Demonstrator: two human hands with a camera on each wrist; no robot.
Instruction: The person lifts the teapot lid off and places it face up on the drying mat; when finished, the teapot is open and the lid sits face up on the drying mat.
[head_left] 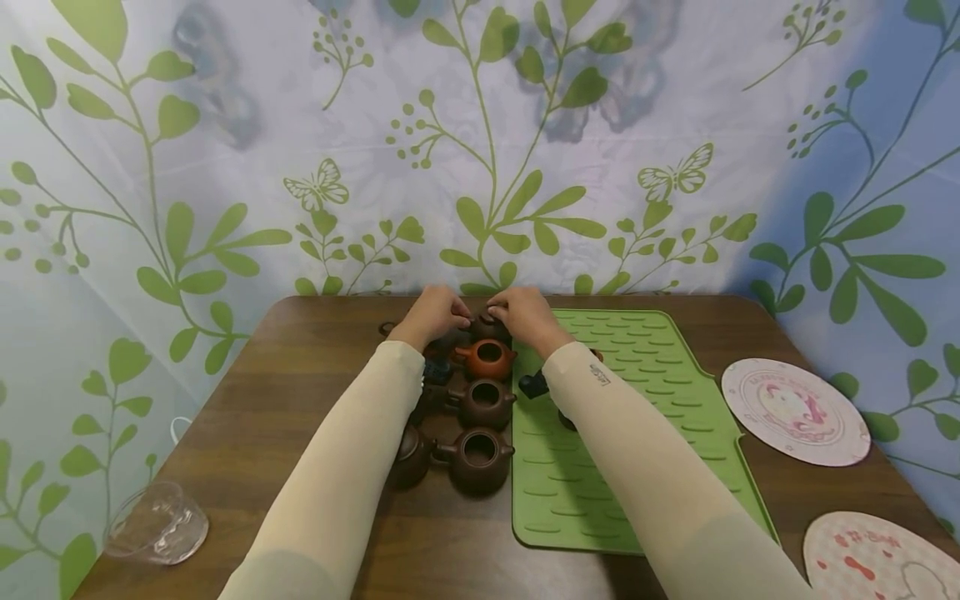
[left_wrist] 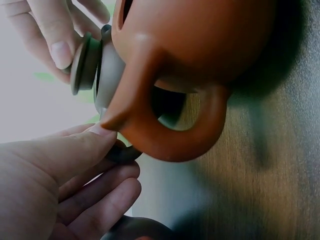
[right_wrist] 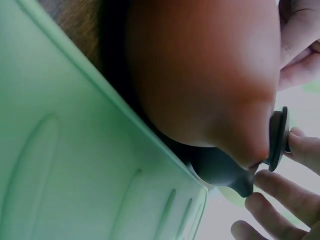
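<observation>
At the back of the table my left hand (head_left: 431,317) pinches the handle of a dark brown teapot (left_wrist: 111,75), partly hidden behind an orange-brown teapot. My right hand (head_left: 527,317) pinches the small round dark lid (right_wrist: 278,140) by its knob. In the left wrist view the lid is tipped on edge from that camera's angle, close to the pot's mouth; whether it touches the rim I cannot tell. Just in front stands the lidless orange-brown teapot (head_left: 487,360). Toward me follow two dark brown open teapots, a middle one (head_left: 483,404) and a nearest one (head_left: 480,462).
Left of this row, more dark pots (head_left: 408,458) are partly covered by my left sleeve. A green ridged mat (head_left: 652,433) lies at right, with dark items (head_left: 534,384) beneath my right arm. A clear glass (head_left: 161,529) is far left; two pink-white round mats (head_left: 795,410) lie right.
</observation>
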